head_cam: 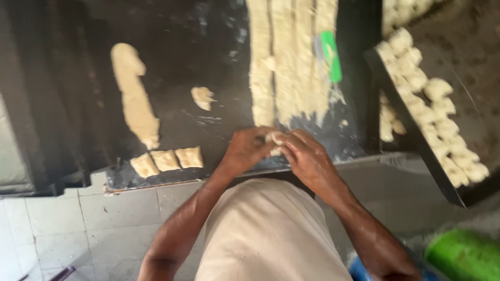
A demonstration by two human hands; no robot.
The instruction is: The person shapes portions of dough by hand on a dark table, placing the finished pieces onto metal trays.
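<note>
Both of my hands meet at the near edge of a dark work table [208, 36]. My left hand [246, 149] and my right hand [304, 156] pinch a small pale dough piece [274, 138] between their fingers. Just beyond them lie long cut strips of dough [289, 57] running away from me. A green-handled scraper [330, 54] rests on the strips' right side. Three cut dough squares [166, 160] sit at the table's near left edge.
A long dough log [134, 93] and a small scrap [202, 97] lie left of the strips. A dark tray [411, 130] at right holds several shaped dough pieces. Tiled floor [78, 229] shows below; a green container [463, 255] stands at lower right.
</note>
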